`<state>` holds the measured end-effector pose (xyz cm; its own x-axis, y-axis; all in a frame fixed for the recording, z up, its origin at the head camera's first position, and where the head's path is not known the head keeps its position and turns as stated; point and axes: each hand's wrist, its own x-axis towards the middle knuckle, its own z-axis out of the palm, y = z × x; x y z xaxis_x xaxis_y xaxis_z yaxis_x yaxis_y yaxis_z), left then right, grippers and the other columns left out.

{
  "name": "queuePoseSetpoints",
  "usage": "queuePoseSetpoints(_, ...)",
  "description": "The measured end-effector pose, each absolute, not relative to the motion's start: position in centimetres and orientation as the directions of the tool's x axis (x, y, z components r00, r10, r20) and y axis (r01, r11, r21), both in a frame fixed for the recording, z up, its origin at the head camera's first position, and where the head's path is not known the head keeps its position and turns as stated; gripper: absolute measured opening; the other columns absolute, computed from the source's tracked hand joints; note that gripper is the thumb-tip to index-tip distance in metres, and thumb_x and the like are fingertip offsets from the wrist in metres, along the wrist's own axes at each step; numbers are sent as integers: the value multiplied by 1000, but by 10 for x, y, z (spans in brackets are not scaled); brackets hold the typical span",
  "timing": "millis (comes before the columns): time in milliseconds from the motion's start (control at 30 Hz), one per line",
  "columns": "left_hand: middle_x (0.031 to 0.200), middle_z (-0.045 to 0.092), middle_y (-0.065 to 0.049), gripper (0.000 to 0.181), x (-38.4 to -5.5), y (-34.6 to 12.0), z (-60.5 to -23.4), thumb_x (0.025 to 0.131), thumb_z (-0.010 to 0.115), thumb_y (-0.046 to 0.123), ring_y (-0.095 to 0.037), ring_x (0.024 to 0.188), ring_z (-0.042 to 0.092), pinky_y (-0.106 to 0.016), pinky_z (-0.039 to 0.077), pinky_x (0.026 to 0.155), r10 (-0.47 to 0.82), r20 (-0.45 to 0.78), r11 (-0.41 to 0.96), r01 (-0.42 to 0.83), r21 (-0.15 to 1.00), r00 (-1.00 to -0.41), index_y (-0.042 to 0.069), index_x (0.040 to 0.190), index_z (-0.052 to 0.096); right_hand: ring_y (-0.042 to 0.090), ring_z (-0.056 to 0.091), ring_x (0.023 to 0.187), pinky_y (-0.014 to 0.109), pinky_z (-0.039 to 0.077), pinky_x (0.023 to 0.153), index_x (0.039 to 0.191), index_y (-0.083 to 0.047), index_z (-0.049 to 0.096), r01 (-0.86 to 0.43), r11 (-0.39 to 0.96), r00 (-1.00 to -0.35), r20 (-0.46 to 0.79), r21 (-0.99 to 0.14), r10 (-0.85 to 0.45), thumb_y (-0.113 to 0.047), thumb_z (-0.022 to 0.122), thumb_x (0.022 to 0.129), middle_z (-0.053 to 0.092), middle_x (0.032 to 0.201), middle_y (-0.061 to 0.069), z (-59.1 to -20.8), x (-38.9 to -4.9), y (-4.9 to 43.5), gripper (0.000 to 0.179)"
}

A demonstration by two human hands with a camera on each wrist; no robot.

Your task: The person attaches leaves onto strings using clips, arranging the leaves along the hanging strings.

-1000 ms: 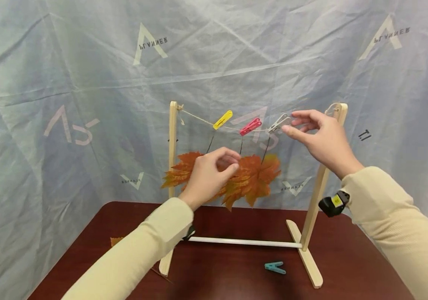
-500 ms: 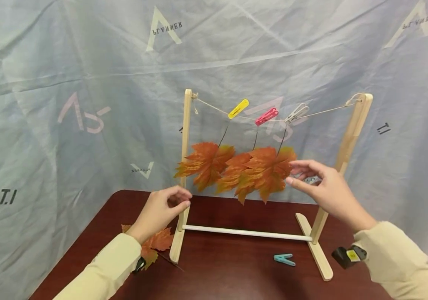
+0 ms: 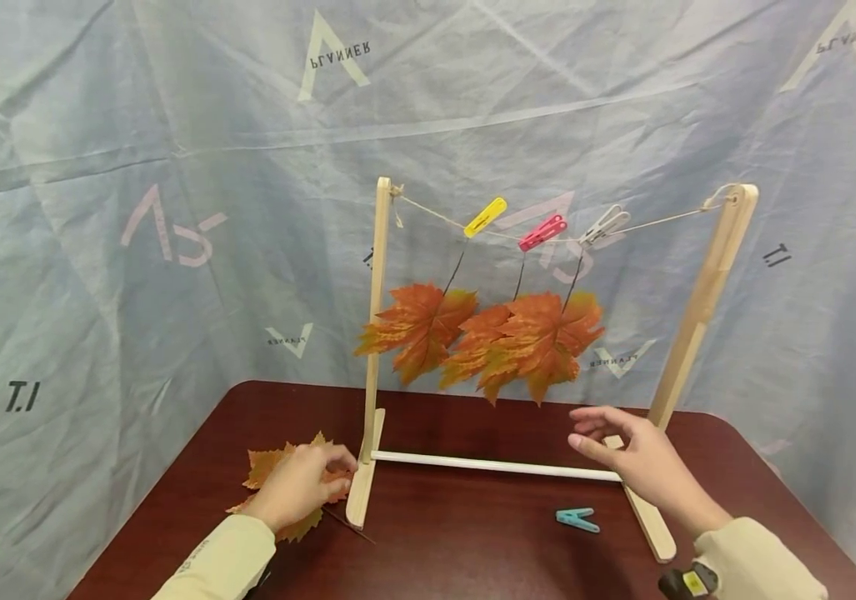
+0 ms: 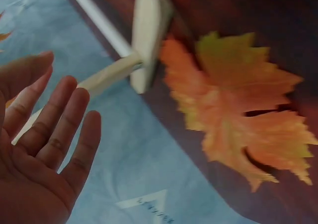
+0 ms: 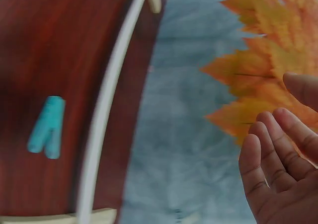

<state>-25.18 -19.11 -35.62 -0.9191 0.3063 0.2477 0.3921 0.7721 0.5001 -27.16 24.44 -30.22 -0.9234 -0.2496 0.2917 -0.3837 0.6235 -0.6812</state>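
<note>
My left hand (image 3: 306,483), fingers relaxed and holding nothing, is over an orange maple leaf (image 4: 238,105) that lies on the table left of the stand. The hand hides part of that leaf in the head view. My right hand (image 3: 633,458) is also relaxed and holds nothing, in front of the stand's right post. Below and left of it a blue clothespin (image 3: 578,519) lies on the table. Three orange leaves (image 3: 548,337) hang by their stems from the string (image 3: 431,213), under a yellow clothespin (image 3: 485,217), a pink clothespin (image 3: 543,232) and a white clothespin (image 3: 603,226).
The wooden stand has a left post (image 3: 377,308), a right post (image 3: 705,308) and a white crossbar (image 3: 495,465) low between them. It stands on a dark red table (image 3: 458,550). A grey printed sheet (image 3: 172,333) hangs behind.
My right hand has dropped from beside the white clothespin to low by the right post. The left hand has moved down and left, from before the hanging leaves to the leaf on the table.
</note>
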Motion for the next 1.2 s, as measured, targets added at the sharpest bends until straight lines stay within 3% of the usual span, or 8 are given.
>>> queuePoseSetpoints(167,99,73,-5,19,-254,-199,-376,84,81,3,-29,91,70,-49,56,75,306,191,810,360,463,-933,12,99,73,14,65,95,33,52,72,128,-6,66,-307,624,-951,213,-718,-224,-29,73,96,70,110,3,-329,-271,251,40)
queuePoseSetpoints(500,88,65,2,28,-253,-210,-401,77,84,-2,-21,83,65,-44,54,72,327,157,864,362,349,-932,14,88,65,14,66,89,30,52,70,124,-2,68,-222,628,-972,116,-746,-207,-23,75,94,72,103,5,-368,-273,258,38)
queuePoseSetpoints(867,94,70,2,26,-257,-208,-416,78,85,2,-22,89,68,-44,56,69,382,181,881,416,225,-906,18,94,73,24,69,93,37,56,73,120,2,68,-127,710,-988,27,-692,-150,-16,79,90,71,109,12,-411,-286,271,37)
queuePoseSetpoints(1067,93,71,2,21,-259,-205,-424,76,87,5,-21,88,67,-41,57,72,469,233,866,495,70,-852,16,92,79,30,67,99,46,55,79,122,-1,69,-118,776,-992,44,-619,-115,-16,82,86,68,114,14,-426,-287,279,41)
queuePoseSetpoints(1200,83,67,7,19,-258,-204,-428,73,90,8,-15,82,64,-39,54,71,518,305,847,528,-54,-799,19,81,77,27,67,97,46,55,81,120,-4,72,-125,796,-992,53,-592,-116,-12,85,82,70,112,12,-432,-287,278,41)
